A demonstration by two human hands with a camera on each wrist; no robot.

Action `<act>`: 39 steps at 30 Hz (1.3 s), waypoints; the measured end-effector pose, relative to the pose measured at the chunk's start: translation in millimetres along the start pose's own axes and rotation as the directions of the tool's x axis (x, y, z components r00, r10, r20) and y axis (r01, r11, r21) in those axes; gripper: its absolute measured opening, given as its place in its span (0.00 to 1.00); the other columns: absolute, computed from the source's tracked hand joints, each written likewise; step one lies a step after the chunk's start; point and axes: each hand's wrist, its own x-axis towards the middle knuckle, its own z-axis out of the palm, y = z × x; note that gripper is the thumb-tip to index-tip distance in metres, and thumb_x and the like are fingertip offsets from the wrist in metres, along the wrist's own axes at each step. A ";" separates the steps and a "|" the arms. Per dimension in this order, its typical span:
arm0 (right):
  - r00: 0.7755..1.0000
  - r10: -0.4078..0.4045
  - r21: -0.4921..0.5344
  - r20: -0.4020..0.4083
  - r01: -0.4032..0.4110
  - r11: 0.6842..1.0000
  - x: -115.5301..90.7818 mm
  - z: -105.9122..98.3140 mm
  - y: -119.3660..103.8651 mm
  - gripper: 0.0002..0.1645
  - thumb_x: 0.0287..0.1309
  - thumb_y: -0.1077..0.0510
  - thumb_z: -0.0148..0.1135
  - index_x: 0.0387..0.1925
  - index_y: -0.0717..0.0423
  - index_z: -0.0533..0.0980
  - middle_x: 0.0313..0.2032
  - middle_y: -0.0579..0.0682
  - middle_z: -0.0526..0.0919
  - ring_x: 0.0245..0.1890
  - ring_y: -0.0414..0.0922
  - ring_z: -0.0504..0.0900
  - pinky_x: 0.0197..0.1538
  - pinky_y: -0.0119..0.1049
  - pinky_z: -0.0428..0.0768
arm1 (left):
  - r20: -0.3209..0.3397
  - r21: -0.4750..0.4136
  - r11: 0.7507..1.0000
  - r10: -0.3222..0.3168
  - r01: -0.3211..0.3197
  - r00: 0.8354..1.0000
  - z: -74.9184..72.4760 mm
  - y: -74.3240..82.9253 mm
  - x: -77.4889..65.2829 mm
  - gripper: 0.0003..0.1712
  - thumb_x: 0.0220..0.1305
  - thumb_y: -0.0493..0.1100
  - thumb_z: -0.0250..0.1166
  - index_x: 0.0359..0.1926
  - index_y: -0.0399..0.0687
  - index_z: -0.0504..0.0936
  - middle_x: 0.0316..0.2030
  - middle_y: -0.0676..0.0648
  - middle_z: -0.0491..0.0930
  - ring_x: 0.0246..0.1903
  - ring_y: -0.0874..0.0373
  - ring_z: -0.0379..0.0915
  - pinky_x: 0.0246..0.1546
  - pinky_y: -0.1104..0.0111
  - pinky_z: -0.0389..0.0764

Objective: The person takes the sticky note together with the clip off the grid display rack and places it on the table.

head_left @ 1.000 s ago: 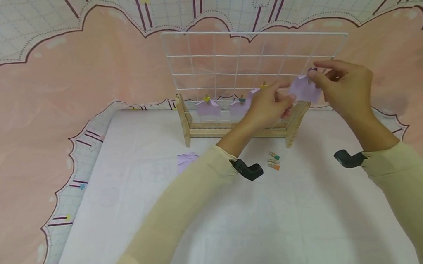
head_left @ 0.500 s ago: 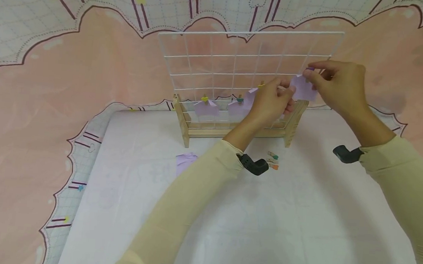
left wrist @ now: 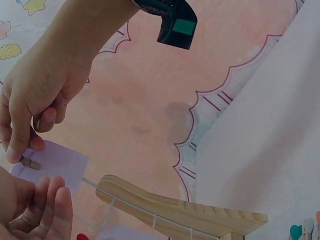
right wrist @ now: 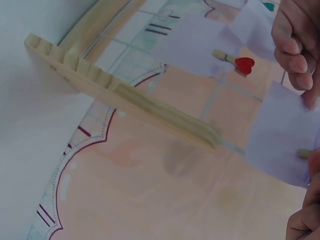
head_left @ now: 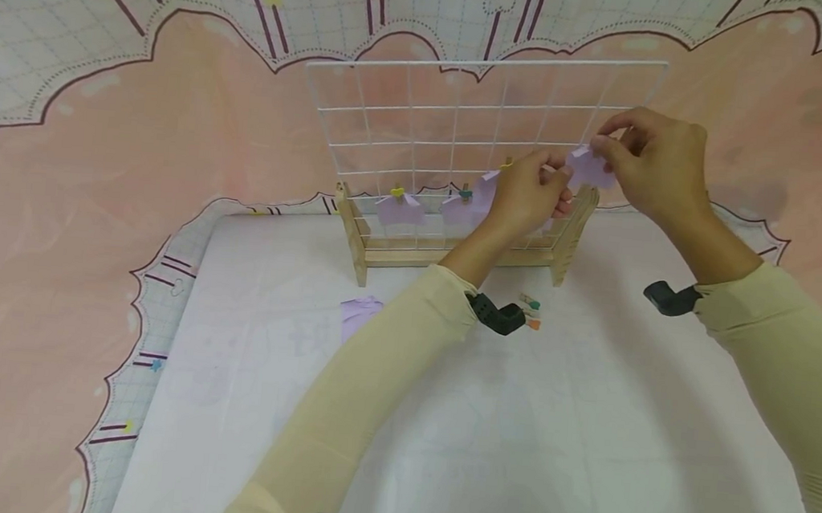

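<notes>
At the right end of the white wire grid [head_left: 456, 143], my right hand [head_left: 653, 163] pinches a small wooden clothespin [left wrist: 31, 164] at the upper edge of a purple paper sheet [head_left: 589, 171]. My left hand [head_left: 525, 193] holds the same sheet by its left edge, between thumb and fingers. Most of the clothespin is behind the right fingertips in the head view. Close by, another purple sheet [right wrist: 192, 47] hangs on the grid under a clothespin with a red heart [right wrist: 244, 65].
A wooden stand [head_left: 461, 259] holds the grid upright. More purple sheets [head_left: 400, 210] hang there from heart clothespins. Loose clothespins [head_left: 533, 313] lie on the white table [head_left: 549, 436], partly behind the left wrist camera [head_left: 496, 315]. A purple sheet [head_left: 358, 315] lies by the left forearm.
The held sheet has moved slightly up and left against the grid. The right fingers have shifted over the clothespin, hiding its purple end. The left hand keeps its hold on the sheet.
</notes>
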 end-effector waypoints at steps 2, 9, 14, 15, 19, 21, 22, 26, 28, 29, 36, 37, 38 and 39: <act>1.000 -0.002 0.009 -0.016 0.002 1.000 -0.2 1.7 -0.7 0.12 0.66 0.54 0.68 0.43 0.58 0.86 0.19 0.32 0.75 0.15 0.27 0.68 0.18 0.19 0.65 | -0.001 0.005 1.000 0.002 -0.002 1.000 -0.4 -0.1 0.9 0.09 0.78 0.39 0.56 0.52 0.39 0.77 0.30 0.43 0.83 0.25 0.59 0.83 0.30 0.74 0.86; 0.995 0.011 0.053 -0.099 -0.006 0.999 -1.4 5.8 -1.3 0.10 0.64 0.55 0.70 0.39 0.57 0.87 0.18 0.24 0.72 0.16 0.24 0.69 0.22 0.15 0.66 | 0.006 0.018 1.000 0.019 -0.019 1.000 -0.9 -1.4 2.6 0.09 0.78 0.38 0.54 0.52 0.38 0.76 0.30 0.42 0.83 0.26 0.58 0.84 0.31 0.74 0.86; 0.980 0.039 0.133 -0.195 -0.013 0.991 -3.6 6.2 -3.7 0.13 0.63 0.50 0.71 0.38 0.57 0.88 0.21 0.21 0.74 0.19 0.22 0.73 0.28 0.13 0.73 | 0.008 0.067 0.996 0.061 -0.062 0.998 0.4 -4.8 0.2 0.07 0.78 0.38 0.54 0.49 0.39 0.75 0.29 0.43 0.82 0.26 0.59 0.83 0.30 0.75 0.86; 0.976 0.039 0.149 -0.212 -0.007 0.989 -4.1 5.9 -4.6 0.14 0.62 0.50 0.72 0.37 0.58 0.88 0.22 0.21 0.75 0.19 0.22 0.74 0.29 0.13 0.73 | 0.010 0.085 0.994 0.073 -0.074 0.997 0.5 -5.8 -0.7 0.06 0.79 0.38 0.54 0.48 0.39 0.75 0.29 0.43 0.82 0.26 0.59 0.82 0.30 0.75 0.85; 0.966 0.027 0.194 -0.257 0.024 0.981 -5.8 3.7 -8.1 0.15 0.62 0.50 0.72 0.37 0.60 0.87 0.23 0.19 0.77 0.20 0.23 0.76 0.30 0.15 0.75 | 0.009 0.155 0.981 0.115 -0.115 0.993 -0.9 -10.0 -6.7 0.06 0.79 0.40 0.54 0.46 0.41 0.75 0.27 0.44 0.82 0.25 0.61 0.81 0.29 0.75 0.84; 0.966 0.049 0.211 -0.252 0.006 0.977 -7.5 2.0 -9.7 0.15 0.63 0.50 0.71 0.38 0.60 0.88 0.23 0.18 0.77 0.20 0.25 0.77 0.29 0.16 0.74 | 0.007 0.170 0.979 0.116 -0.116 0.993 -2.5 -11.2 -10.6 0.06 0.79 0.40 0.55 0.46 0.41 0.76 0.27 0.45 0.82 0.25 0.62 0.81 0.29 0.76 0.84; 0.967 0.071 0.226 -0.244 -0.015 0.974 -8.7 0.9 -10.3 0.15 0.63 0.51 0.70 0.39 0.59 0.87 0.23 0.19 0.78 0.20 0.26 0.76 0.28 0.17 0.74 | 0.007 0.174 0.978 0.116 -0.116 0.993 -3.6 -11.8 -12.7 0.07 0.79 0.40 0.55 0.47 0.42 0.76 0.27 0.45 0.82 0.25 0.62 0.81 0.29 0.77 0.84; 0.965 0.137 0.287 -0.223 -0.069 0.955 -16.1 -7.0 -18.8 0.14 0.66 0.54 0.67 0.44 0.62 0.85 0.24 0.23 0.80 0.20 0.31 0.75 0.28 0.19 0.72 | 0.015 0.160 0.981 0.108 -0.109 0.994 -9.2 -13.2 -20.5 0.07 0.79 0.40 0.54 0.49 0.42 0.75 0.28 0.45 0.81 0.26 0.61 0.81 0.30 0.76 0.85; 0.964 0.142 0.320 -0.223 -0.065 0.945 -19.8 -10.8 -22.6 0.14 0.67 0.56 0.66 0.45 0.64 0.84 0.26 0.25 0.81 0.22 0.32 0.75 0.30 0.20 0.74 | 0.013 0.152 0.982 0.114 -0.115 0.993 -12.4 -13.7 -23.7 0.07 0.78 0.40 0.55 0.49 0.42 0.75 0.28 0.45 0.81 0.26 0.59 0.82 0.30 0.76 0.85; 0.964 0.132 0.326 -0.232 -0.050 0.944 -21.5 -12.1 -24.2 0.15 0.67 0.56 0.66 0.45 0.65 0.84 0.27 0.25 0.81 0.23 0.32 0.76 0.32 0.21 0.75 | 0.009 0.153 0.981 0.116 -0.116 0.993 -14.2 -13.8 -25.1 0.07 0.78 0.41 0.55 0.49 0.42 0.76 0.28 0.45 0.81 0.26 0.59 0.82 0.30 0.76 0.85; 0.965 0.180 0.383 -0.189 -0.096 0.919 -29.9 -16.8 -19.8 0.10 0.67 0.55 0.67 0.45 0.56 0.86 0.37 0.32 0.83 0.40 0.34 0.78 0.38 0.27 0.72 | -0.041 0.200 0.971 0.139 -0.128 0.989 -31.9 -14.8 -37.0 0.10 0.77 0.44 0.58 0.50 0.43 0.79 0.33 0.48 0.82 0.28 0.61 0.79 0.29 0.75 0.81; 0.968 0.191 0.408 -0.165 -0.110 0.906 -31.0 -17.7 -18.7 0.10 0.67 0.56 0.66 0.45 0.56 0.85 0.39 0.34 0.84 0.41 0.35 0.79 0.39 0.27 0.73 | -0.046 0.192 0.973 0.141 -0.129 0.989 -34.9 -14.9 -39.2 0.11 0.77 0.44 0.58 0.50 0.43 0.80 0.35 0.47 0.82 0.29 0.60 0.80 0.30 0.75 0.81; 0.970 0.201 0.429 -0.137 -0.125 0.894 -32.1 -18.6 -17.4 0.10 0.67 0.57 0.66 0.46 0.56 0.85 0.40 0.35 0.85 0.41 0.36 0.80 0.40 0.26 0.74 | -0.051 0.183 0.974 0.144 -0.132 0.988 -38.0 -14.8 -41.5 0.11 0.77 0.44 0.59 0.51 0.43 0.80 0.36 0.47 0.82 0.30 0.60 0.80 0.31 0.75 0.82; 0.972 0.214 0.460 -0.101 -0.145 0.876 -33.4 -19.8 -16.0 0.11 0.67 0.57 0.66 0.47 0.57 0.84 0.41 0.37 0.86 0.42 0.37 0.81 0.40 0.25 0.75 | -0.055 0.175 0.975 0.147 -0.136 0.988 -41.2 -14.7 -43.6 0.12 0.76 0.44 0.59 0.51 0.43 0.81 0.37 0.47 0.83 0.31 0.59 0.81 0.32 0.75 0.83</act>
